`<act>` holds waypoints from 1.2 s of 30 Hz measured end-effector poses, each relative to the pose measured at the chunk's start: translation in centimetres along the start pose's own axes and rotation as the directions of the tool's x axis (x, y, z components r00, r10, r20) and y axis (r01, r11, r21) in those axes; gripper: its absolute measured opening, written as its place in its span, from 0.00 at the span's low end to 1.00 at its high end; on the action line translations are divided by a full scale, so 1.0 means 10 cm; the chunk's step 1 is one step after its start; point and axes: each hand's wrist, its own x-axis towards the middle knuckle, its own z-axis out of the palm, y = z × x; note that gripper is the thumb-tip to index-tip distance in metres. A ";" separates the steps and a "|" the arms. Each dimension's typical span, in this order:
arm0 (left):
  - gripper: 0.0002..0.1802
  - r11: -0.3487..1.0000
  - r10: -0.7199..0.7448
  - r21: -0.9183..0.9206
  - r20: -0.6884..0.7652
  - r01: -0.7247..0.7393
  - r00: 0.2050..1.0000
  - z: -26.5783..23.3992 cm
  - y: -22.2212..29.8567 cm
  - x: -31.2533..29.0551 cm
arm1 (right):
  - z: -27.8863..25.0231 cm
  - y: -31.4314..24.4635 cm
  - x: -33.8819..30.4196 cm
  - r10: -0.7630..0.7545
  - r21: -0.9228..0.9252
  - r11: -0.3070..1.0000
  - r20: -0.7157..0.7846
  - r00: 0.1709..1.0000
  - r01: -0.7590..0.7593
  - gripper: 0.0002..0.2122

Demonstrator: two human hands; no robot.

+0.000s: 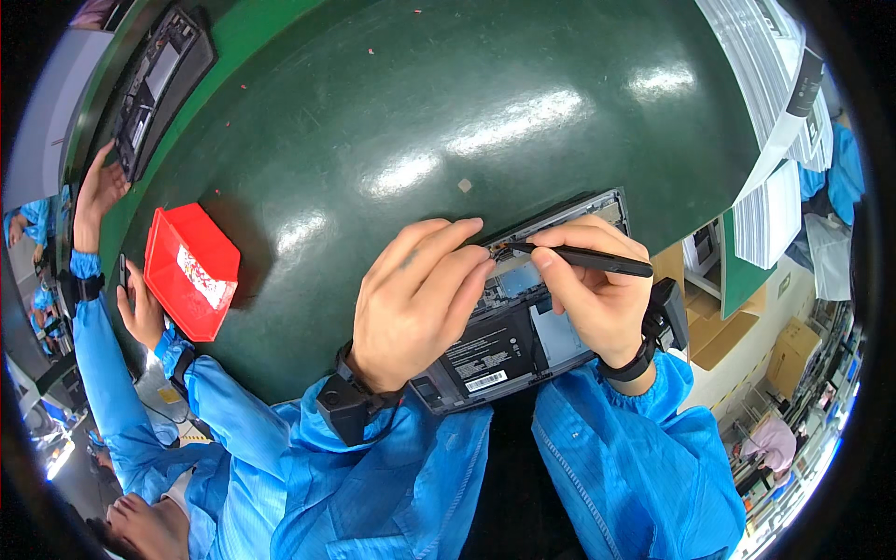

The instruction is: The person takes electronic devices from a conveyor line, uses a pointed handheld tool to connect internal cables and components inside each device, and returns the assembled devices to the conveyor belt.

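Shiny dark green bench [448, 112] with an opened laptop chassis [523, 327] at the near edge, a red parts bin [191, 271] left, another opened unit [154, 84] far left.

We see an opened grey laptop chassis [518, 322] lying flat at the near edge of the green surface [420, 112], its internals exposed: a black panel bearing white labels and pale blue sheets. A slim black tool [583, 259] lies nearly level, its tip touching the chassis's far corner.
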 end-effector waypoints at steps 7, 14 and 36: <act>0.10 0.990 -0.135 -0.041 -0.005 0.135 0.991 0.00 0.04 0.01 | 0.02 0.00 -0.01 -0.029 -0.004 1.000 -0.002 1.000 0.029 0.08; 0.09 0.934 -0.327 -0.107 0.123 0.340 0.937 -0.08 0.04 0.08 | 0.01 0.00 -0.02 -0.037 -0.026 0.999 0.016 0.999 0.038 0.08; 0.09 0.856 -0.442 -0.186 0.218 0.482 0.870 -0.13 0.05 0.11 | 0.02 -0.03 -0.02 -0.018 -0.054 0.998 0.026 1.000 0.019 0.08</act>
